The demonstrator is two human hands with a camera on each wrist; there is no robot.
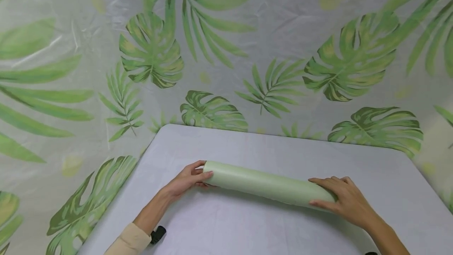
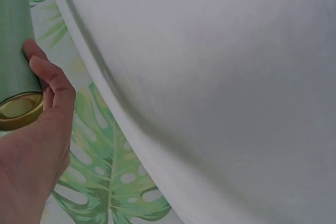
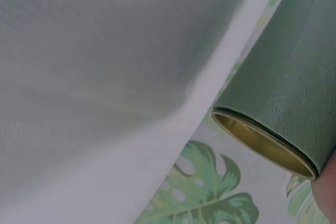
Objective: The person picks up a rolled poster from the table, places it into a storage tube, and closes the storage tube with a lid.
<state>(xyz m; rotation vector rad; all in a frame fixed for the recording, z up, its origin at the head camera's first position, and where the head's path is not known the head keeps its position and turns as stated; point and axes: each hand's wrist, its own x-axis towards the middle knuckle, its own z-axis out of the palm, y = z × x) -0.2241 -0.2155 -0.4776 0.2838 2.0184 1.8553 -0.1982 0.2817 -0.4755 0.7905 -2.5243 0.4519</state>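
Note:
A pale green rolled-up mat (image 1: 262,184) with a smooth sheen is held up crosswise over the white table. My left hand (image 1: 187,182) grips its left end, with the thumb along the near side. At the right end my right hand (image 1: 345,199) holds it, fingers over the top and thumb in front. The left wrist view shows the roll's gold-coloured inner side (image 2: 18,109) at the open end, beside my curled fingers (image 2: 52,74). In the right wrist view the other open end (image 3: 265,142) shows the same gold lining, and only a sliver of that hand appears.
The white table (image 1: 240,148) has rounded far corners. Beyond and beside it spreads a grey-white sheet with green leaf prints (image 1: 152,50). A small black device (image 1: 158,234) is by the left wrist, next to a cream sleeve (image 1: 130,240).

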